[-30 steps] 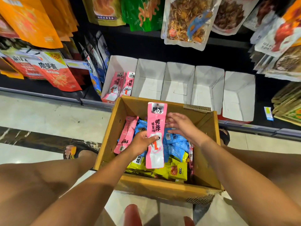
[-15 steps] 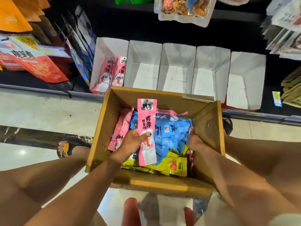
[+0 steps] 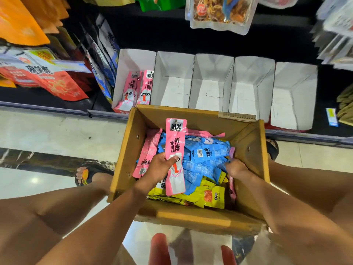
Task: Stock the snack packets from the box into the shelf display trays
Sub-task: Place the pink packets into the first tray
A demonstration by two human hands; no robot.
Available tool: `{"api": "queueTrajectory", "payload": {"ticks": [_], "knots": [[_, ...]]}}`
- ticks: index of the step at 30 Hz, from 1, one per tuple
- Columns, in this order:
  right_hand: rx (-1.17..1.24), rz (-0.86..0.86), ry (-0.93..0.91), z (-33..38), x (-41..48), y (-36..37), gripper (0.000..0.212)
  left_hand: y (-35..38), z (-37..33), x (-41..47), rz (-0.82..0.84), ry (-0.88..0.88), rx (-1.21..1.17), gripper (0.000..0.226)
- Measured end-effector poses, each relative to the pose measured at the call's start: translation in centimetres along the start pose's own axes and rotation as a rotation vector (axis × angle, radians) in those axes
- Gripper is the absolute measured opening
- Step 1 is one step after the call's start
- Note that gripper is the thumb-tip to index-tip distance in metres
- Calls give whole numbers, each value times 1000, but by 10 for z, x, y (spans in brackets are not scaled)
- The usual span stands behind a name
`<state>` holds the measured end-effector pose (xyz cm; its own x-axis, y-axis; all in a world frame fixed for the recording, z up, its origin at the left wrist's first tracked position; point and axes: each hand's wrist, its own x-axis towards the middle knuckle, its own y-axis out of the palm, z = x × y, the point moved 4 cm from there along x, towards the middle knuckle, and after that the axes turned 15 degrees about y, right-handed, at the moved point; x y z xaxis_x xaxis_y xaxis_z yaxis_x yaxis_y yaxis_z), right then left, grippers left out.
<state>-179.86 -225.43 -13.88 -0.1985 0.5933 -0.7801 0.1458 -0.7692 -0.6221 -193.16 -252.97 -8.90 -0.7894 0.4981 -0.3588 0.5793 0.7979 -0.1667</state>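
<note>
An open cardboard box (image 3: 126,155) sits on the floor between my knees, filled with pink, blue (image 3: 206,152) and yellow snack packets (image 3: 212,197). My left hand (image 3: 158,167) grips a long pink packet (image 3: 175,142) upright over the box, thumb across its front. My right hand (image 3: 236,167) reaches down among the packets at the box's right side, fingers buried by a pink packet edge (image 3: 232,152); I cannot see what it holds. Several white display trays (image 3: 212,73) line the bottom shelf. The leftmost tray (image 3: 129,60) holds two pink packets (image 3: 137,88).
Hanging snack bags crowd the shelf left (image 3: 44,77), above (image 3: 219,12) and right (image 3: 336,39) of the trays. A metal shelf rail (image 3: 57,109) runs along the floor edge. My sandalled left foot (image 3: 86,175) rests left of the box.
My right hand dropped from the box's far rim down into the packets at the right side. My left hand keeps holding the pink packet upright. The view tilted downward.
</note>
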Motion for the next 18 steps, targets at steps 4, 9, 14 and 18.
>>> {"api": "queueTrajectory", "payload": {"ticks": [4, 9, 14, 18], "knots": [[-20, -86, -88, 2, -27, -31, 29, 1, -17, -3, 21, -16, -6, 10], [283, -131, -233, 14, -65, -80, 30, 1, -56, -5, 83, 69, 34, 10], [540, 109, -342, 46, -121, -128, 20, -12, -116, -4, 87, 155, -2, 15], [631, 244, -474, 77, -178, -165, 27, -29, -170, -5, 63, 233, 32, 19]]}}
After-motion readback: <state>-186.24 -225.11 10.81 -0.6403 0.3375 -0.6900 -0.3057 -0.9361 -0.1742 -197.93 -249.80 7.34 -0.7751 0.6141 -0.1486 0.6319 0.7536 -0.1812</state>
